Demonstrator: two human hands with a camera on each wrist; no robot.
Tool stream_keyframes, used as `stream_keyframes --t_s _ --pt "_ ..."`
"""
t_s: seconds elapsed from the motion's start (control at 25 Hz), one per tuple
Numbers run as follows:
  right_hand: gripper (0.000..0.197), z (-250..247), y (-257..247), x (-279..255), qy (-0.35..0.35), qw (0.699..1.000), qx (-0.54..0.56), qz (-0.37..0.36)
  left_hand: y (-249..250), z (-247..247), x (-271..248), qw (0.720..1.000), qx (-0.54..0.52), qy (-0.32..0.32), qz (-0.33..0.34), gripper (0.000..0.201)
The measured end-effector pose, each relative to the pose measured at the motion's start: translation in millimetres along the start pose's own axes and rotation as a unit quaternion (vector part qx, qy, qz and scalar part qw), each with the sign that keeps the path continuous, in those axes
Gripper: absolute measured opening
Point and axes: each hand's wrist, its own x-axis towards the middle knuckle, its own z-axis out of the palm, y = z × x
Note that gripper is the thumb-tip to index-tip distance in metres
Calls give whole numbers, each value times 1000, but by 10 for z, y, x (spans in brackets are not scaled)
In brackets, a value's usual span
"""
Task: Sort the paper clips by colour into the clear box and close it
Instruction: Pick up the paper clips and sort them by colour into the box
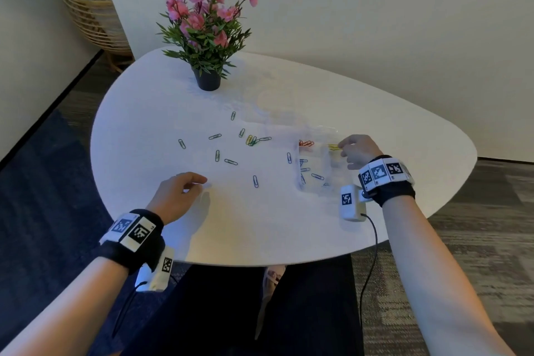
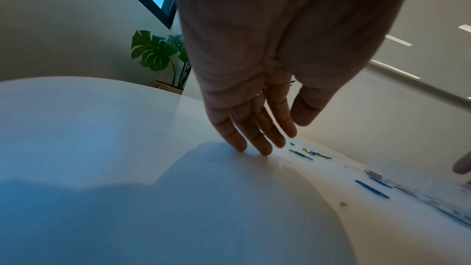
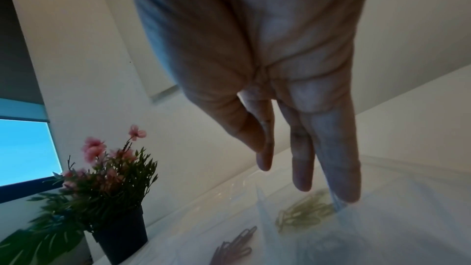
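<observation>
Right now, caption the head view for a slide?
Right hand over clear box; left hand on table near scattered clips.

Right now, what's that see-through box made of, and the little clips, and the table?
The clear box looks like thin, glossy plastic: you see the clips and the table through its walls. The paper clips seem to be bent wire with coloured coating, though they are too small to be sure. The table is smooth matte white; its core material cannot be told.
</observation>
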Motion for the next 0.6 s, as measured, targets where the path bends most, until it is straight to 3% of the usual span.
stream_keyframes --t_s 0.12,0.24,0.32,0.44,0.6 --pt "30 -25 -58 -209 51 998 -7 -40 26 7 14 1000 20 -13 6 25" --pt "20 171 -204 -567 113 986 35 -119 63 15 83 998 56 -37 23 26" --pt "15 466 -305 -797 39 986 69 -145 122 19 159 996 73 -43 38 26" --pt "16 985 -498 -972 -87 981 -14 -172 206 25 305 989 122 -46 74 26" --pt "25 1457 -691 -909 -66 980 -103 -156 274 29 495 977 171 -43 118 28"
